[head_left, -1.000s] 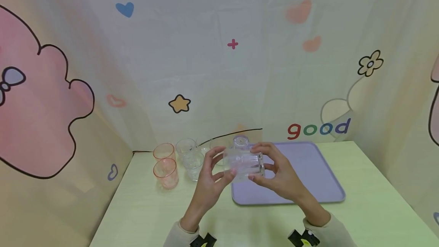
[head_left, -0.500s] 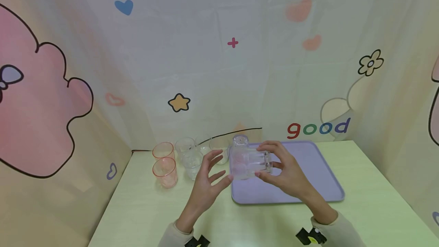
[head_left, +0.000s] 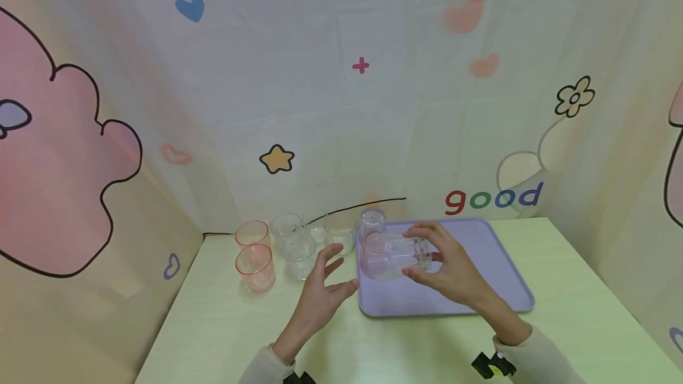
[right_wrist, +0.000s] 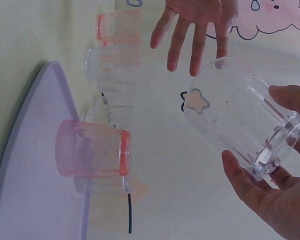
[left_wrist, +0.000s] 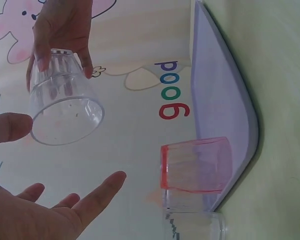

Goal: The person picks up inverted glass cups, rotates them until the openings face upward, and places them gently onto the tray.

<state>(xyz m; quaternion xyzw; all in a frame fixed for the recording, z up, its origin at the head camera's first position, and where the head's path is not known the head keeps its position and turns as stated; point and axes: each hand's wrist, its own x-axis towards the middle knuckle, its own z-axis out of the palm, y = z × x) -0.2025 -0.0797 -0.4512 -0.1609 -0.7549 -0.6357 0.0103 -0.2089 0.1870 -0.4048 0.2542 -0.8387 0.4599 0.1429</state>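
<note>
My right hand (head_left: 453, 268) holds a clear drinking glass (head_left: 397, 259) near its thick base, thumb on one side and fingers on the other. The glass lies sideways in the air over the tray, its mouth toward my left hand (head_left: 320, 298). That left hand is off the glass, fingers spread and slightly bent, a short way from the rim. In the left wrist view the glass's mouth shows. A pink glass with a red rim (left_wrist: 197, 165) stands on the lilac tray (head_left: 493, 248); in the head view it shows through the held glass.
An upturned clear glass (head_left: 372, 222) is at the tray's back left corner. Left of the tray stand several clear glasses, one a clear glass (head_left: 299, 256) in front, and two red-rimmed glasses (head_left: 255, 270). A printed curtain (head_left: 320, 105) hangs behind the table (head_left: 203, 325).
My left hand has let go of the glass and drawn back a little left and down. The right hand has carried the glass slightly right.
</note>
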